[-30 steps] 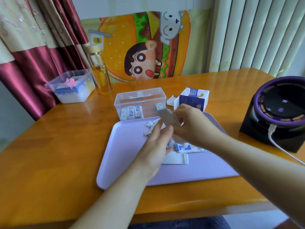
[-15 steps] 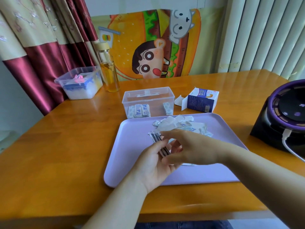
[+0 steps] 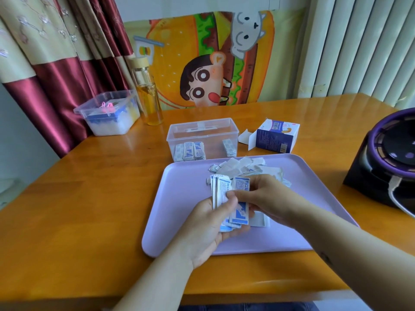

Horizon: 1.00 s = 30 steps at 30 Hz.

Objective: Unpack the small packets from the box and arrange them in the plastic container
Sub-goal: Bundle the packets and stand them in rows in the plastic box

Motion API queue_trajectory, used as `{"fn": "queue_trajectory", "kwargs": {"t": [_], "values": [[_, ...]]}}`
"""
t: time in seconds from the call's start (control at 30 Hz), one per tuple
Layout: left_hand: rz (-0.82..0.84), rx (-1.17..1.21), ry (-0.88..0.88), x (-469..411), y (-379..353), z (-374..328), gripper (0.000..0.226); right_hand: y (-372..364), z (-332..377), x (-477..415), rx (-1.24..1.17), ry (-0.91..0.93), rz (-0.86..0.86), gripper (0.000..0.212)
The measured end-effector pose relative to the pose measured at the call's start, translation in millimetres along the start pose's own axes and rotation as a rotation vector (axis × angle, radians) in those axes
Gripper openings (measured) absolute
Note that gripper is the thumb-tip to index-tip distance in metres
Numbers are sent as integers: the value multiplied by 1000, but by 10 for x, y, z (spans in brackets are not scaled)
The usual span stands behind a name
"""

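Observation:
Over the lilac tray (image 3: 179, 198), my left hand (image 3: 208, 230) grips a stack of small blue-and-white packets (image 3: 221, 194), thumb across their fronts. My right hand (image 3: 265, 198) pinches the rightmost packet (image 3: 241, 187) of that stack from the right side. A loose heap of packets (image 3: 247, 168) lies on the tray's far part. The clear plastic container (image 3: 202, 133) stands just beyond the tray, with a few packets upright along its front wall. The opened blue-and-white box (image 3: 276, 140) lies to its right.
A black and purple round appliance (image 3: 390, 158) with a white cable sits at the right table edge. A glass bottle of yellow liquid (image 3: 148, 93) and a second plastic tub (image 3: 110, 113) stand at the back left. A white paper slip (image 3: 261, 219) lies on the tray.
The packets in my left hand have been turned from edge-on to face up and fanned. My right hand has closed on the rightmost one. The camera has moved closer.

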<state>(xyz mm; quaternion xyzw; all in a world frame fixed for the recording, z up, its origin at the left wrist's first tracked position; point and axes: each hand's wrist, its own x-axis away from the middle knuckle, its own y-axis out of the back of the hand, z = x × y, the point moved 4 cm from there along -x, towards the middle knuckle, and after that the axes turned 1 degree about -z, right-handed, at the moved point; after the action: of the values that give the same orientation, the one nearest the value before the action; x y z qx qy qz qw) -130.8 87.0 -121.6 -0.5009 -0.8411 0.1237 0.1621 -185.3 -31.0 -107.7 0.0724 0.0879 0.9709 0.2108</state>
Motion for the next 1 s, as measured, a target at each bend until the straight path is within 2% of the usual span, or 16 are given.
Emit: {"fn": "queue_trajectory", "kwargs": {"t": [0.07,0.2,0.27,0.3,0.4,0.5,0.57,0.67,0.8,1.0], "values": [[-21,109,17,1,10,1,21,-6,-43,-2,-69,-15,-12,21],[-102,61,-40,-42,60,-4,22,-50,-80,16,-181,54,-20,39],[-133,50,-76,-65,53,-8,25,-74,-66,46,-198,93,-55,26],[-149,52,-90,-73,50,-11,26,-84,-63,57,-195,108,-71,22],[-206,62,-113,-107,38,4,27,-105,-70,56,-102,161,-121,35],[-250,134,-108,-120,15,20,22,-127,-62,60,-21,183,-202,31],[-259,214,-86,-115,-5,16,26,-131,-56,66,3,195,-240,33],[-274,177,-100,-112,-22,15,26,-178,-52,64,3,213,-210,37],[-286,252,-90,-128,-38,6,22,-226,-30,61,3,245,-165,21],[-229,349,-8,-95,-134,-2,25,-216,-76,33,-59,159,-178,30]]}}
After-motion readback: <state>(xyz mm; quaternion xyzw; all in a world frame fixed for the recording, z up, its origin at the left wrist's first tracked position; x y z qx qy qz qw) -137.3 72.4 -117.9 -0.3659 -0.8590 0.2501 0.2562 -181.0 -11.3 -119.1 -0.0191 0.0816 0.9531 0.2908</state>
